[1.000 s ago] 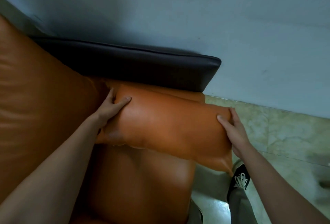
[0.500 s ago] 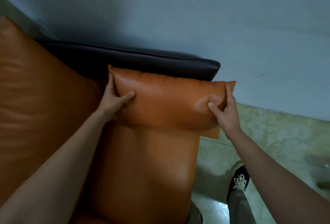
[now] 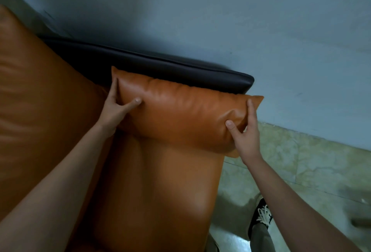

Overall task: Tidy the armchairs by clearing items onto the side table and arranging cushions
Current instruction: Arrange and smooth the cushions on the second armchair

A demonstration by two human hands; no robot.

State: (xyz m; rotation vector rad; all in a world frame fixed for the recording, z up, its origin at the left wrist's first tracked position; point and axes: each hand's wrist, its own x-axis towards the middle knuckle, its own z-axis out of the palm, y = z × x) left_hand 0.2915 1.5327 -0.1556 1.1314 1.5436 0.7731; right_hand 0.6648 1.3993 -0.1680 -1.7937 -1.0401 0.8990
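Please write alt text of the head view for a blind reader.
A left hand and a right hand grip the ends of an orange cushion in front of the dark padded edge of an orange armchair. A blue-grey wall and pale floor lie beyond.

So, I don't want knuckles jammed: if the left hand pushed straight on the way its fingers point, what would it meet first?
Probably the dark chair back: the left hand, gripping the orange cushion by its end, points at it, though depth is unclear.

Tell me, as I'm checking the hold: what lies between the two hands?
The orange cushion fills the whole stretch between the left hand and the right hand, each pinching one end; the head view shows it.
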